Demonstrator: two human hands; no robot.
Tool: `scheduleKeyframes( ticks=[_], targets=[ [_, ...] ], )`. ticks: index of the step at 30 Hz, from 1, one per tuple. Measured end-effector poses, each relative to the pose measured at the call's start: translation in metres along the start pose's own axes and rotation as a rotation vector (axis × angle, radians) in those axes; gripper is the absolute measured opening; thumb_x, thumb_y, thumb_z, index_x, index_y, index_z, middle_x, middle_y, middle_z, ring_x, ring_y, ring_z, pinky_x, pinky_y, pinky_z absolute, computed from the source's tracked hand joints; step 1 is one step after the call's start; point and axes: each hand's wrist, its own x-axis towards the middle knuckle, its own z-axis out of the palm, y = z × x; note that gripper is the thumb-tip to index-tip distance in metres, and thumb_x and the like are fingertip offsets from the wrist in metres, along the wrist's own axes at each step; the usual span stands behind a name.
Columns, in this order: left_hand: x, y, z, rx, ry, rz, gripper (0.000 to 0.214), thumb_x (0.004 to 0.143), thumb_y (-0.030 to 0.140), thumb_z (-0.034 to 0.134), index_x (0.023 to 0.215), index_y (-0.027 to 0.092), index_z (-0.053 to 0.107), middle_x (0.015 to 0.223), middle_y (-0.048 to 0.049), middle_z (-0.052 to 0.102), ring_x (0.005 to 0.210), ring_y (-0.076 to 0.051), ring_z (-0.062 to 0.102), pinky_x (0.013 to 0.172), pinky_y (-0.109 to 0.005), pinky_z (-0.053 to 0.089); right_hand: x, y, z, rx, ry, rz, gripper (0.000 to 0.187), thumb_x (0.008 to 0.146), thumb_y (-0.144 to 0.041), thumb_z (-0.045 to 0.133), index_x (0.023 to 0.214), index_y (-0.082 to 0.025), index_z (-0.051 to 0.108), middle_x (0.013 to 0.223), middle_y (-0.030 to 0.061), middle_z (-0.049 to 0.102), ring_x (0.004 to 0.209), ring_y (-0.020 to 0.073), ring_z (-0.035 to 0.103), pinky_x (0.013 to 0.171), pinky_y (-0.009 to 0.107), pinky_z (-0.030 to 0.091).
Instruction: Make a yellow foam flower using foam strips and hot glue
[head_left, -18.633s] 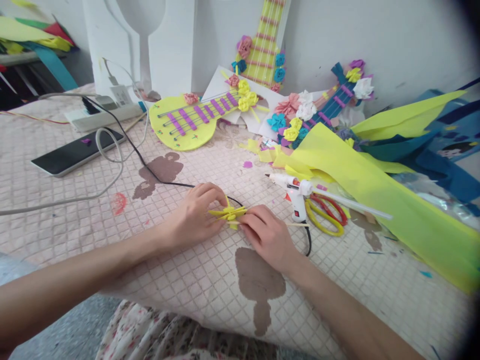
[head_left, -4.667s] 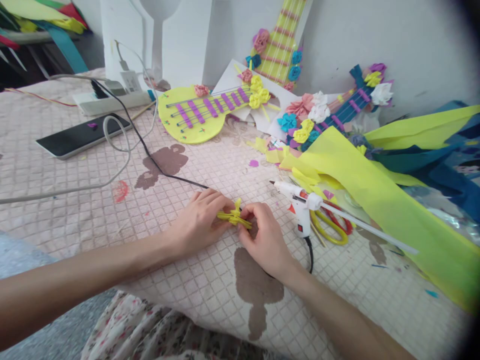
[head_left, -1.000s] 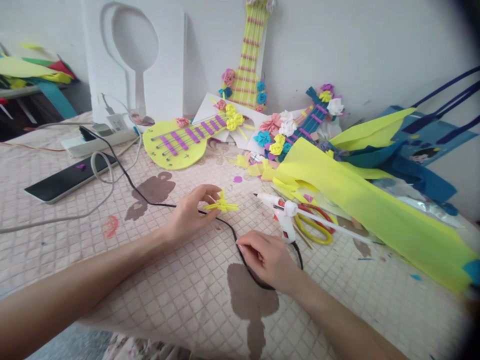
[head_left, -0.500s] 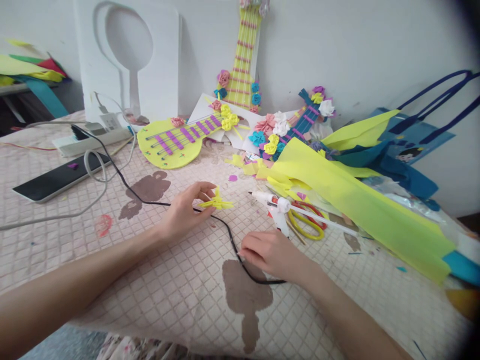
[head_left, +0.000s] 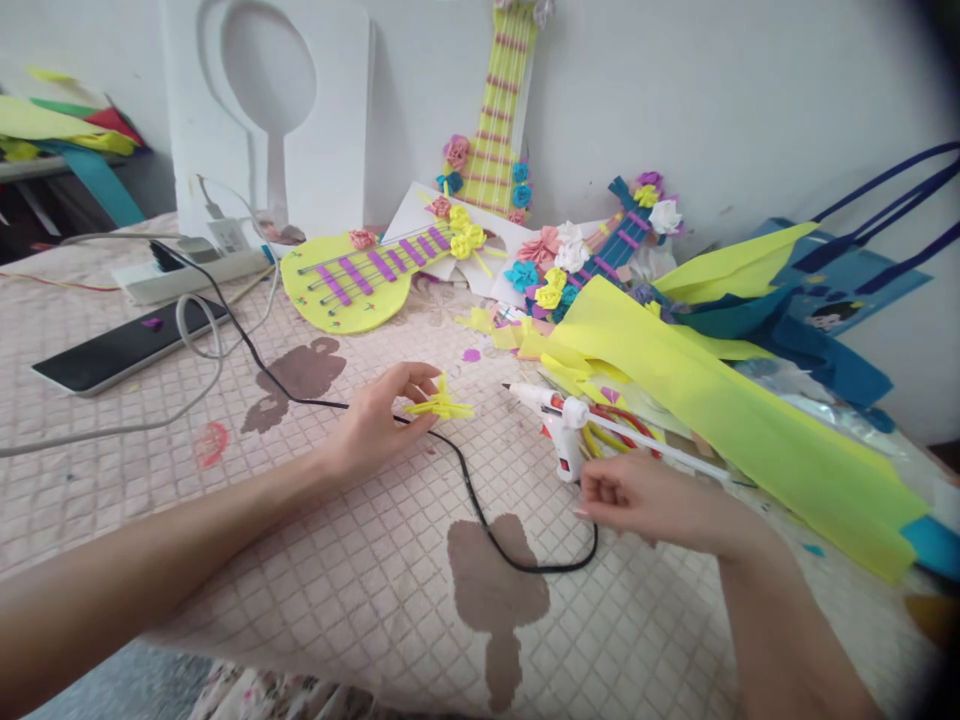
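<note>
My left hand (head_left: 386, 410) rests on the quilted table cover, its thumb and fingers closed on a small yellow star-like piece made of thin strips (head_left: 441, 403). The strips stick out to the right of the fingertips. My right hand (head_left: 645, 497) is beside the handle of a white hot glue gun (head_left: 564, 440), fingers curled in. Whether anything is inside those fingers is hidden. A black power cord (head_left: 480, 510) runs under my left hand and loops up to the bottom of the gun's handle by my right fingers. A long white glue stick (head_left: 652, 440) sticks out behind the gun.
Scissors (head_left: 600, 440) lie partly behind the gun. Yellow crepe paper (head_left: 720, 410) stretches across the right side. At the back are a yellow paper guitar (head_left: 345, 300), paper flowers (head_left: 551, 285) and a white cut-out board (head_left: 330, 150). A power strip (head_left: 195, 275) and a dark tablet-like slab (head_left: 127, 350) lie left.
My right hand has moved right, from over the cord to beside the glue gun's handle. My left hand keeps the yellow piece in nearly the same place. The view has shifted slightly.
</note>
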Motion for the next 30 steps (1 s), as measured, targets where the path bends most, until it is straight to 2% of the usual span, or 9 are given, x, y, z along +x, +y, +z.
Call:
scheduleKeyframes(
  ticks=[3, 6, 8, 10, 14, 19, 21, 25, 30],
  targets=[
    [-0.001, 0.000, 0.000, 0.007, 0.001, 0.011, 0.038, 0.078, 0.015, 0.061, 0.113, 0.019, 0.049, 0.094, -0.0031, 0.063, 0.082, -0.014, 0.062, 0.073, -0.027, 0.051, 0.001, 0.013, -0.005, 0.008, 0.108, 0.083, 0.028, 0.082, -0.046, 0.056, 0.068, -0.022, 0.052, 0.055, -0.0027, 0.053, 0.045, 0.0111, 0.048, 0.039, 0.023, 0.034],
    [-0.001, 0.001, 0.001, 0.003, -0.002, 0.010, 0.039, 0.077, 0.014, 0.061, 0.114, 0.019, 0.049, 0.094, -0.0030, 0.063, 0.082, -0.014, 0.062, 0.075, -0.028, 0.051, 0.012, 0.016, -0.003, -0.100, 0.362, 0.004, 0.026, 0.078, -0.048, 0.061, 0.080, -0.022, 0.056, 0.067, 0.0002, 0.059, 0.058, 0.0150, 0.054, 0.050, 0.027, 0.041],
    [-0.001, 0.002, 0.001, 0.000, -0.001, 0.006, 0.039, 0.077, 0.015, 0.061, 0.114, 0.019, 0.049, 0.094, -0.0032, 0.063, 0.082, -0.014, 0.062, 0.075, -0.028, 0.051, 0.022, 0.014, 0.003, -0.115, 0.441, -0.033, 0.027, 0.078, -0.046, 0.061, 0.088, -0.022, 0.058, 0.077, 0.0023, 0.064, 0.067, 0.0178, 0.057, 0.056, 0.029, 0.043],
    [-0.001, 0.003, 0.000, 0.003, 0.002, 0.006, 0.037, 0.078, 0.016, 0.061, 0.113, 0.019, 0.050, 0.094, -0.0034, 0.063, 0.082, -0.014, 0.063, 0.075, -0.029, 0.051, 0.031, 0.010, 0.012, -0.066, 0.463, -0.008, 0.028, 0.079, -0.045, 0.058, 0.092, -0.020, 0.060, 0.075, 0.0028, 0.064, 0.064, 0.0179, 0.058, 0.054, 0.029, 0.042],
    [0.000, 0.005, -0.001, -0.009, 0.006, 0.012, 0.037, 0.078, 0.016, 0.061, 0.113, 0.019, 0.050, 0.093, -0.0034, 0.063, 0.081, -0.014, 0.063, 0.075, -0.030, 0.051, 0.042, 0.002, 0.023, -0.025, 0.572, 0.072, 0.025, 0.080, -0.039, 0.054, 0.086, -0.016, 0.061, 0.065, 0.0024, 0.062, 0.054, 0.0163, 0.055, 0.049, 0.028, 0.039],
    [-0.002, 0.007, 0.000, -0.050, 0.007, 0.000, 0.037, 0.077, 0.015, 0.062, 0.112, 0.018, 0.050, 0.092, -0.0036, 0.063, 0.081, -0.015, 0.063, 0.075, -0.031, 0.051, 0.062, -0.016, 0.014, -0.002, 0.640, 0.029, 0.025, 0.080, -0.041, 0.053, 0.083, -0.017, 0.060, 0.065, 0.0033, 0.063, 0.055, 0.0164, 0.056, 0.051, 0.027, 0.040],
    [-0.003, 0.009, -0.001, -0.069, 0.031, -0.002, 0.037, 0.077, 0.015, 0.062, 0.112, 0.019, 0.050, 0.092, -0.0037, 0.063, 0.082, -0.015, 0.062, 0.076, -0.031, 0.051, 0.079, -0.024, 0.005, -0.010, 0.644, -0.020, 0.025, 0.080, -0.039, 0.054, 0.087, -0.016, 0.061, 0.068, 0.0043, 0.065, 0.056, 0.0164, 0.058, 0.052, 0.027, 0.040],
    [-0.006, 0.011, -0.003, -0.110, 0.070, 0.050, 0.038, 0.080, 0.015, 0.059, 0.116, 0.019, 0.047, 0.096, -0.0046, 0.062, 0.085, -0.015, 0.061, 0.080, -0.032, 0.050, 0.126, -0.038, -0.013, -0.118, 0.652, -0.069, 0.023, 0.080, -0.037, 0.055, 0.082, -0.015, 0.062, 0.069, 0.0048, 0.066, 0.056, 0.0155, 0.057, 0.053, 0.025, 0.038],
    [-0.010, 0.011, -0.004, -0.183, 0.017, 0.053, 0.042, 0.081, 0.016, 0.059, 0.120, 0.021, 0.044, 0.101, -0.0052, 0.061, 0.087, -0.015, 0.060, 0.081, -0.032, 0.052, 0.178, -0.049, -0.025, -0.176, 0.690, -0.110, 0.023, 0.080, -0.036, 0.054, 0.082, -0.015, 0.062, 0.072, 0.0061, 0.067, 0.060, 0.0157, 0.055, 0.056, 0.025, 0.035]
  ],
)
